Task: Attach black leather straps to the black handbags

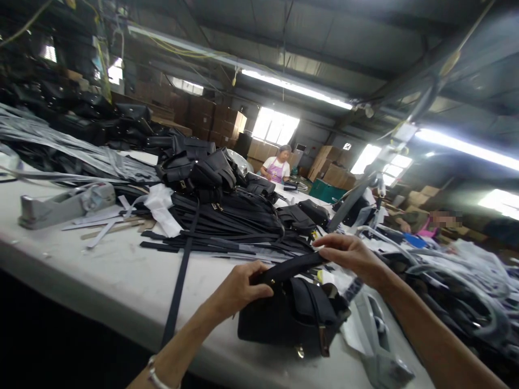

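A black handbag (290, 319) with gold fittings sits on the white table (121, 281) in front of me. Its black strap handle (292, 267) stretches between both hands. My left hand (241, 286) is closed around the strap's lower end by the bag's top. My right hand (351, 254) pinches the strap's upper end, fingers curled over it.
A heap of black straps (227, 221) and more black bags (194, 167) cover the table's middle. A grey tape dispenser (60, 205) lies at the left, another grey tool (377, 346) right of the bag. People work in the distance (278, 165) among cardboard boxes.
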Available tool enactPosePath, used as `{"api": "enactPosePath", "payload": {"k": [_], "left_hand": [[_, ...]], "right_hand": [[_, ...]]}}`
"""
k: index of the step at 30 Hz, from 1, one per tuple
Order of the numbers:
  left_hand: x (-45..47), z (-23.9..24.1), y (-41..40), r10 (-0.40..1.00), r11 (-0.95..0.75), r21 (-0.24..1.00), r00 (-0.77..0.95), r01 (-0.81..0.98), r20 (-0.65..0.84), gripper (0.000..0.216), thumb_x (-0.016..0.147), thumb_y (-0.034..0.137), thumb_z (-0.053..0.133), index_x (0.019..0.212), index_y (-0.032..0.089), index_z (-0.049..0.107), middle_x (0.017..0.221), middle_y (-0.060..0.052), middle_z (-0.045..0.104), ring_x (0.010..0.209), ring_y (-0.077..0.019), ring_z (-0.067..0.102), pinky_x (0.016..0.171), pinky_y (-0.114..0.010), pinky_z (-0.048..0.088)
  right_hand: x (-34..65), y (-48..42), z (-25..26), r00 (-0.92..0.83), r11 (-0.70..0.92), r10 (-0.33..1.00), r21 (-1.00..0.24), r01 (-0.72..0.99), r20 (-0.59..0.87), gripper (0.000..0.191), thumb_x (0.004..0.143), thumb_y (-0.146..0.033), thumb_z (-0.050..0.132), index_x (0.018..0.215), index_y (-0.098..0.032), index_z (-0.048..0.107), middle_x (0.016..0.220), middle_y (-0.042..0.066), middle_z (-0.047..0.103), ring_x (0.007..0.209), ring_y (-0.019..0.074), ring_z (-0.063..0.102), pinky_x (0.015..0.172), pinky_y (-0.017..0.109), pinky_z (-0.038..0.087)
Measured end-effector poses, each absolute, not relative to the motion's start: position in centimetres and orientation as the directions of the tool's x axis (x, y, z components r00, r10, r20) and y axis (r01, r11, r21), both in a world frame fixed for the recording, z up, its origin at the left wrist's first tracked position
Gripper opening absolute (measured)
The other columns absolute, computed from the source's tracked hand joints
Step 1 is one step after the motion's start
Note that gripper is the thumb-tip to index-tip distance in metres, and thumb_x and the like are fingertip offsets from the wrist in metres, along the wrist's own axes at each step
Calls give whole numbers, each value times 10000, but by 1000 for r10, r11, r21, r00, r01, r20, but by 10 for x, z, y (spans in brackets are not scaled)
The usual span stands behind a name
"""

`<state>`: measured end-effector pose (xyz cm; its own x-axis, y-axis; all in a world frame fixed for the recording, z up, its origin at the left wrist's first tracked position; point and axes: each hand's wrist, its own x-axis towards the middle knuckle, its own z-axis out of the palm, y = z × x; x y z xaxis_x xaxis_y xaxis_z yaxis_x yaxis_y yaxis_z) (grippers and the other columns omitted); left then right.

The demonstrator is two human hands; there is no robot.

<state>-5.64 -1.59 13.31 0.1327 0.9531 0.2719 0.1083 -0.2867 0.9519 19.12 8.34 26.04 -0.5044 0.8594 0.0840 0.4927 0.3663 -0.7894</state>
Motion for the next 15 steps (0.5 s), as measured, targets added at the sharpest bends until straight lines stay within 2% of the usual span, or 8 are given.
{"api": "enactPosePath", "payload": {"k": [3,6,10,15], "left_hand": [[-83,104,-28,983,-138,990,122,-11,138,198,732,247,637,904,152,641,729,35,563,625,-112,476,582,-220,374],[-112,75,-44,996,-79,992,44,-102,84,278,737,375,667,891,150,615,636,61,479,528,-83,380,509,-209,321],[-139,54,-65,999,-41,991,-6,-124,40,354,759,461,682,927,154,627,608,60,478,527,-86,383,517,-210,314],[-149,56,-80,1000,10,991,19,-132,-8,344,761,395,694,987,142,632,680,36,562,548,-85,426,547,-211,333]], "right_hand": [[192,92,244,-552,340,834,-792,507,5,429,691,-485,758,955,-147,742,732,33,699,619,137,599,567,240,461],[185,97,238,-617,378,786,-760,529,-38,402,728,-466,731,974,-148,742,749,36,705,640,142,605,574,238,452],[172,100,240,-690,460,719,-684,566,-87,360,758,-443,698,975,-160,746,744,24,700,620,132,581,542,229,413],[164,95,248,-687,481,717,-627,612,-120,308,759,-424,694,940,-181,746,731,7,698,622,139,583,557,241,421]]}}
